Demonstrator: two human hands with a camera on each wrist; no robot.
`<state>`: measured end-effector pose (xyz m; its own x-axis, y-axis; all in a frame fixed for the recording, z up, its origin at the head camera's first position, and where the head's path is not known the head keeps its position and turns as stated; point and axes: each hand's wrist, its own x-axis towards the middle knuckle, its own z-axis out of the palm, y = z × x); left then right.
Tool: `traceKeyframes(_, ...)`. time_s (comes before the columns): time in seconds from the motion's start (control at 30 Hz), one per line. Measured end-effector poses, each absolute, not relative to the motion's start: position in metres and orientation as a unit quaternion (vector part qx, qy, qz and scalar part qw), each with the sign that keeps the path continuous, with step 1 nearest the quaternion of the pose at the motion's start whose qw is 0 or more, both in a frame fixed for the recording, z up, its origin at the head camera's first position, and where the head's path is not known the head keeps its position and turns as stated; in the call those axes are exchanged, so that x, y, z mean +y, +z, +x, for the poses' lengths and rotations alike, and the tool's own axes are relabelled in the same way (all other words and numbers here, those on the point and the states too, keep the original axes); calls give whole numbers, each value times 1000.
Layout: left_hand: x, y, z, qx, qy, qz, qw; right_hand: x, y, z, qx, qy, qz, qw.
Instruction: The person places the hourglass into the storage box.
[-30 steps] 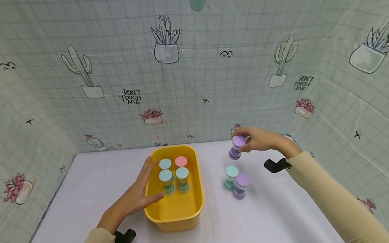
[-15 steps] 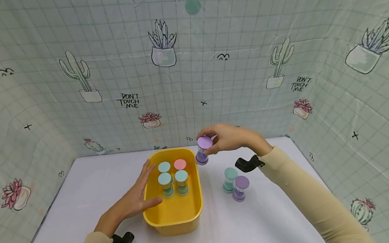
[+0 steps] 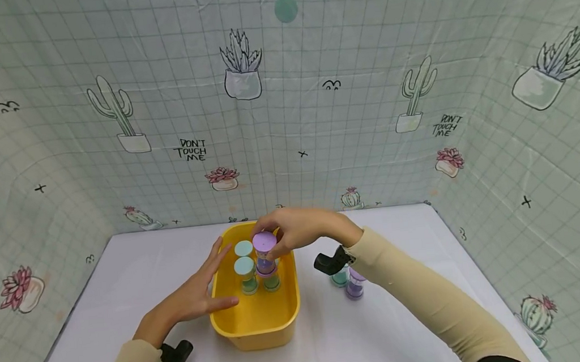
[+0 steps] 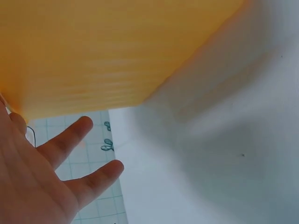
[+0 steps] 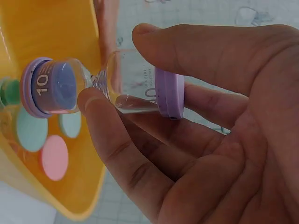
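Observation:
A purple-capped hourglass [image 3: 265,242] with purple sand is pinched between the thumb and fingers of my right hand [image 3: 301,228]. It hangs upright over the yellow bin [image 3: 255,326], overlapping a green-sand hourglass in the head view. In the right wrist view the hourglass [image 5: 65,86] shows a printed "10". Inside the bin stand several hourglasses: teal-capped ones [image 3: 244,266] and a pink-capped one [image 5: 54,157], which my right hand hides from the head view. My left hand [image 3: 196,293] lies along the bin's left side with its fingers spread; the left wrist view shows its fingers beside the yellow wall [image 4: 107,56].
To the right of the bin, a teal hourglass [image 3: 339,278] and a purple one [image 3: 355,285] stand close together on the white table [image 3: 384,332], partly behind my right wrist. A printed cloth wall [image 3: 300,117] rises behind the table's far edge.
My right hand has carried the purple hourglass leftward from the table's right side to above the bin. My left hand has stayed at the bin's left side.

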<state>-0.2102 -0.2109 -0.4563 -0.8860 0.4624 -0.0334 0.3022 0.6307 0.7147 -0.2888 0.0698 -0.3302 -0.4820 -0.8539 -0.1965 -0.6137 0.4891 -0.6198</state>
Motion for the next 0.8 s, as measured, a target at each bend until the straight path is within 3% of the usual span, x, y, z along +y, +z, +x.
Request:
traceKeyframes(0.17, -210, -456, -210, 899, 368, 212, 108, 54, -343, -283, 819, -232, -448, 274)
traceKeyframes(0.8, -206, -457, -208, 901, 365, 218, 87, 16, -385, -279, 834, -149, -452, 280)
